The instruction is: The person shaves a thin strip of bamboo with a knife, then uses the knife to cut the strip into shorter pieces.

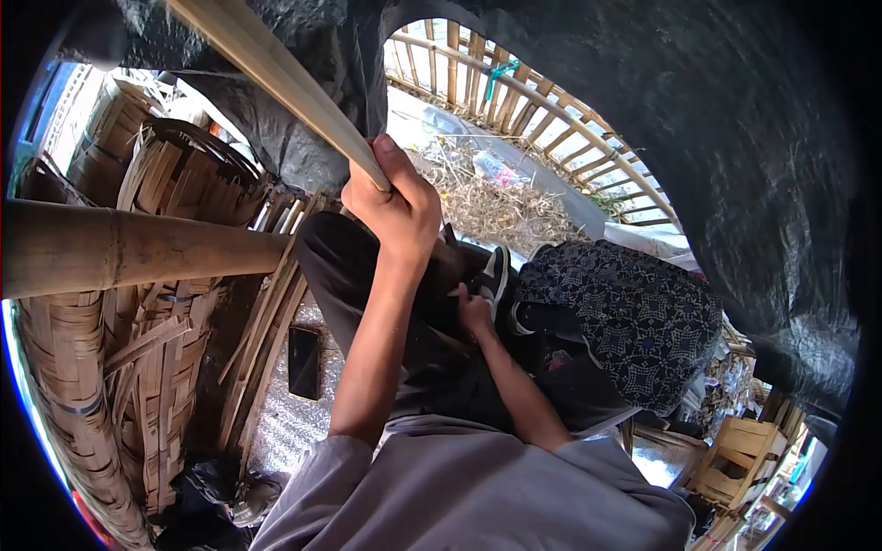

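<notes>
My left hand [395, 207] is raised in front of my chest, its fingers wrapped round the lower end of a long pale bamboo strip [285, 87]. The strip slants up and away to the top left. Lower and to the right, my right hand [475, 314] is closed beside a black and white shoe [497, 275]. A thumb shows there, but dark shadow hides whatever the fingers hold. Dark trousers [340, 266] cover my legs under both hands. Just right of the shoe bulges a dark patterned cloth [634, 321].
A thick bamboo pole [147, 246] juts in from the left, before tall woven bamboo baskets [69, 367]. A black phone [304, 363] lies on a shiny sheet. Shavings [505, 207] litter the ground ahead. Black plastic sheeting [717, 138] hangs at the right; a wooden crate [740, 459] stands below.
</notes>
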### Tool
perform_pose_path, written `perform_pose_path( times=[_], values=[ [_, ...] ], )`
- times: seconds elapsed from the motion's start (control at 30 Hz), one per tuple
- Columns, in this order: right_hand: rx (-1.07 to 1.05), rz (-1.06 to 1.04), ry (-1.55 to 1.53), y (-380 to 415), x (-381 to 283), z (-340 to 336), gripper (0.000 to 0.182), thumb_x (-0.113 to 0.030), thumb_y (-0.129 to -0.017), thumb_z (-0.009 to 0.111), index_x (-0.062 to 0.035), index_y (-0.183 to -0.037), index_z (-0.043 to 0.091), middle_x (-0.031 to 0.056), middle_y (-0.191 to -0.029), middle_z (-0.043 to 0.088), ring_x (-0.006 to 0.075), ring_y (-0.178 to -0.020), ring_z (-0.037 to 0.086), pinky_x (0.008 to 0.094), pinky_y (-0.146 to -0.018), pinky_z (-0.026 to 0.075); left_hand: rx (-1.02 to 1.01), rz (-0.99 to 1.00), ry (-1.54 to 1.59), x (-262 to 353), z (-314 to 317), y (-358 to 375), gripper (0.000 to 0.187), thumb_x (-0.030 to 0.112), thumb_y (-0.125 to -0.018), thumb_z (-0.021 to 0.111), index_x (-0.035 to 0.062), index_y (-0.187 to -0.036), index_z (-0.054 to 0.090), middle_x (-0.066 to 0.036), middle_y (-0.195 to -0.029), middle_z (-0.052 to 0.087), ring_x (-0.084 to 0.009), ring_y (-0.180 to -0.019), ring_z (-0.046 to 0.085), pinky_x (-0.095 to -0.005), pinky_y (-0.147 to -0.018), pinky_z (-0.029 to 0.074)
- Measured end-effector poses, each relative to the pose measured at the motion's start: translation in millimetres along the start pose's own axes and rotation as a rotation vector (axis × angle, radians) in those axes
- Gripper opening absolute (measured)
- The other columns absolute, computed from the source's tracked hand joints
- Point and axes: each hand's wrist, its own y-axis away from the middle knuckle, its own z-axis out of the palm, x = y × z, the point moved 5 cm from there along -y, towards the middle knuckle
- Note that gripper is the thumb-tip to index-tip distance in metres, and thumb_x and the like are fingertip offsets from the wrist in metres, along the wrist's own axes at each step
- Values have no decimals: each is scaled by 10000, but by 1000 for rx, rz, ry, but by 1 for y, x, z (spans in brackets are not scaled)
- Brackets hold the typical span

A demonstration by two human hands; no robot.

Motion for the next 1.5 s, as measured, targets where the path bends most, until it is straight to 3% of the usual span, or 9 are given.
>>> perform_pose_path(
  times=[0.07,0.37,0.57,0.63,0.73,1.07,1.13,1.27,1.5],
  values=[
    [-39,64,131,-9,7,5,623,-517,-865,319,15,-733,614,272,-772,577,442,-826,543,464,-704,412,9,39,10,0,4,-6,368,116,-932,352,35,-576,305,11,-435,333,-25,-378,316,-200,-354,222],
    [-11,-72,-130,-5,-16,6,637,-530,-865,315,8,-705,617,247,-699,587,390,-799,577,455,-688,418,26,65,-47,-2,-4,-2,358,116,-932,355,43,-585,306,6,-447,339,-26,-373,317,-203,-350,224],
    [-30,35,101,-18,29,17,659,-541,-866,294,12,-714,617,243,-719,594,406,-795,570,445,-692,416,37,75,-21,1,-1,-4,355,115,-931,364,44,-588,306,8,-454,331,-22,-382,309,-195,-353,231],
    [-44,37,58,-14,18,8,672,-572,-841,306,16,-838,633,271,-834,590,417,-886,547,467,-775,419,42,45,3,-3,-5,-1,355,124,-932,366,48,-590,308,11,-454,323,-24,-382,305,-193,-352,234],
    [-19,46,4,-13,0,5,681,-571,-845,301,22,-815,634,270,-825,590,411,-892,548,458,-771,422,54,13,22,-7,-10,-3,224,40,-877,411,-17,-661,416,-19,-435,360,-52,-396,339,-214,-378,266],
    [-152,76,-116,-27,0,19,690,-560,-863,272,32,-770,614,244,-749,597,398,-818,570,436,-696,429,71,-88,174,-6,-25,-8,362,105,-926,343,29,-573,328,2,-441,354,-39,-374,330,-199,-350,235],
    [76,-138,-130,-29,-5,17,676,-574,-854,315,10,-602,541,113,-480,534,226,-450,570,333,-458,436,79,-96,164,-3,-29,-10,356,105,-927,346,27,-580,323,1,-448,352,-37,-374,323,-196,-347,233],
    [29,-63,-326,-38,-18,18,659,-571,-853,324,5,-635,560,109,-467,521,215,-427,557,328,-444,431,96,-101,216,-8,-34,-10,337,111,-929,344,32,-603,305,3,-469,342,-32,-377,291,-188,-337,227],
    [-61,-32,74,-33,3,15,675,-565,-850,298,24,-846,629,277,-747,586,414,-833,565,448,-760,431,93,-77,180,-6,-33,-10,323,99,-930,339,41,-615,300,10,-470,318,-28,-379,279,-190,-335,226]
  ],
)
